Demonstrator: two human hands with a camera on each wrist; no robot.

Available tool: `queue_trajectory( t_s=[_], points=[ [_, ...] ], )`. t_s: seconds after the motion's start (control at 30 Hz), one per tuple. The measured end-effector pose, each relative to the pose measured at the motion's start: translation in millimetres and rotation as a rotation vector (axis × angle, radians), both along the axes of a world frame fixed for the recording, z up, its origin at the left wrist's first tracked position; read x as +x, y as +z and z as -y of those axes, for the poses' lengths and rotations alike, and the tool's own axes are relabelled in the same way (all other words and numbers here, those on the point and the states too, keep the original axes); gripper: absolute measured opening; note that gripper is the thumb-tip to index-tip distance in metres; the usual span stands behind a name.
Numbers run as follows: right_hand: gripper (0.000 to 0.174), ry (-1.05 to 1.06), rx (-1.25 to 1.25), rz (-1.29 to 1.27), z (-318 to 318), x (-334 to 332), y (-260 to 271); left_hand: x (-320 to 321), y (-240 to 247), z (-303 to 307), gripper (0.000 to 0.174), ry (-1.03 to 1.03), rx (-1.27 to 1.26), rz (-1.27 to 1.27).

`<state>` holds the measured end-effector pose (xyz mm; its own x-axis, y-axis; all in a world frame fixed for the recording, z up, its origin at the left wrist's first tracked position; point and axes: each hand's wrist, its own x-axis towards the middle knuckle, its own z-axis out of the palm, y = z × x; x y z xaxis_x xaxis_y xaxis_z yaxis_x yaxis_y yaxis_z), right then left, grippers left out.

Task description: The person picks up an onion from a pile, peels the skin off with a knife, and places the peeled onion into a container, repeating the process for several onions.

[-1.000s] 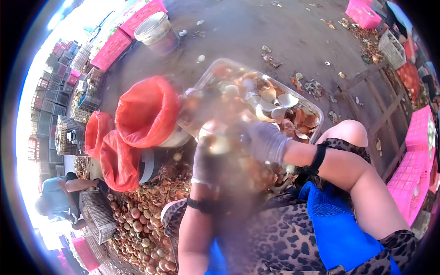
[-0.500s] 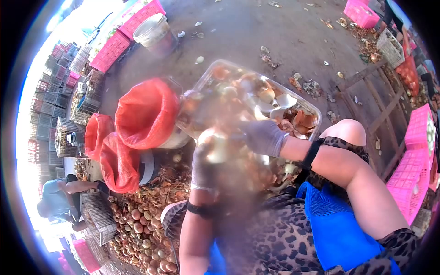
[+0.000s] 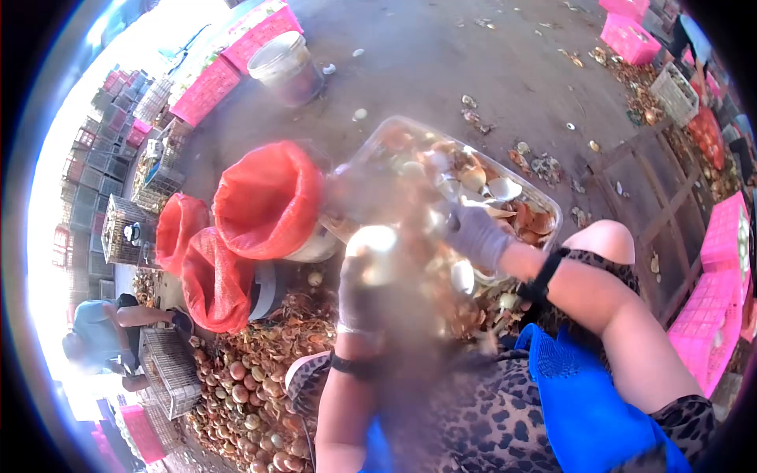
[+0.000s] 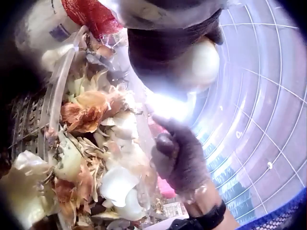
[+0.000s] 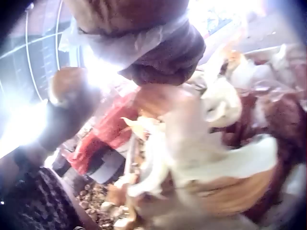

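In a pale glove, my left hand point(image 3: 359, 296) grips a pale peeled onion point(image 4: 204, 62) at the near side of a clear plastic tub point(image 3: 559, 209). The onion bulges past the fingers in the left wrist view. To its right, my gloved right hand point(image 3: 479, 235) is over the tub's near edge, apart from the onion. Its fingers look bent in the left wrist view, with the thumb against them; I cannot tell whether they hold anything. Below it in the right wrist view lie blurred onion skins point(image 5: 230, 191). White and brown onion skins point(image 4: 120, 184) fill the tub.
Red mesh sacks point(image 3: 268, 201) stand to the left. Unpeeled onions point(image 3: 240, 394) and loose skins cover the ground at lower left. Pink crates point(image 3: 714, 307) line the right, near a wooden frame point(image 3: 666, 209). Another person point(image 3: 102, 339) bends over a crate at far left.
My right hand has moved right, away from the left hand and towards the skins in the tub. The left hand keeps its grip on the onion. The head view has shifted slightly.
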<state>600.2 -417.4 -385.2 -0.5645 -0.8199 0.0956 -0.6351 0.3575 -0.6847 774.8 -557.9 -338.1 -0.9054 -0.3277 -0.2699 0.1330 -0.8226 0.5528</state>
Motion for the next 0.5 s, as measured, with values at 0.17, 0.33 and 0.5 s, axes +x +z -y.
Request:
queue_trajectory(
  t_s=[0.17, 0.33, 0.5],
  points=[
    [0.032, 0.094, -0.095, 0.214, -4, 47, 51, -15, -5, 12, 0.064, -0.106, 0.434, -0.440],
    [0.032, 0.123, -0.286, -0.009, 7, 60, 37, -19, 12, 5, 0.059, -0.112, 0.482, -0.587],
    [0.023, 0.110, -0.062, 0.066, 7, 57, 57, -24, 8, 7, 0.056, -0.121, 0.425, -0.637]
  ],
)
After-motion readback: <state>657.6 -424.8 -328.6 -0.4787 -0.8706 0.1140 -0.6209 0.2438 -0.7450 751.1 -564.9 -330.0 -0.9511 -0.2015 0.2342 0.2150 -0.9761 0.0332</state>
